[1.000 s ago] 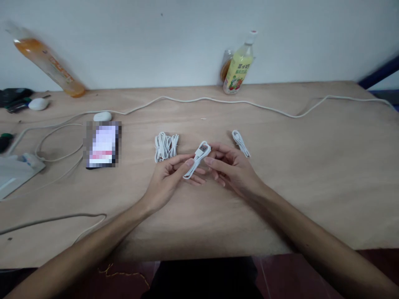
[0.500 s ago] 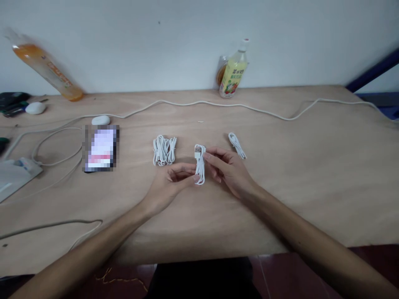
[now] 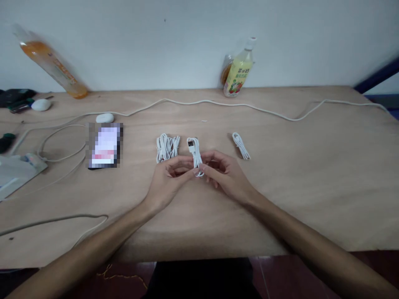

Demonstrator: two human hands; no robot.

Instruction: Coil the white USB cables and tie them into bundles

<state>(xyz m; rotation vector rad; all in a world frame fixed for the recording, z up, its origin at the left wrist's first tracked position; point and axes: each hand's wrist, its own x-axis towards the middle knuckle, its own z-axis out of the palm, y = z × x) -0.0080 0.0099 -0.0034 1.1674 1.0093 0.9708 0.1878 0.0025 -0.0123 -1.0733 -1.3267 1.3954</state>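
Both hands hold a coiled white USB cable (image 3: 195, 153) just above the table, its plug at the upper left of the bundle. My left hand (image 3: 170, 176) pinches the lower end from the left between thumb and fingers. From the right, my right hand (image 3: 222, 172) grips the same lower part, its thumb close to the left thumb. Left of the held cable lies a group of coiled white cables (image 3: 167, 147), partly behind my left fingers. Another single coiled cable (image 3: 241, 146) rests on the table beyond my right hand.
A phone (image 3: 106, 145) with a blurred-out screen and a white case (image 3: 105, 118) lie to the left. An orange drink bottle (image 3: 54, 68) and a yellow drink bottle (image 3: 238, 74) stand by the wall. One long white cord (image 3: 218, 103) crosses the back of the wooden table (image 3: 296, 178).
The held cable has tilted, its top leaning left. My right hand has shifted from its upper side down to the lower end, close to my left thumb. The view has moved slightly.
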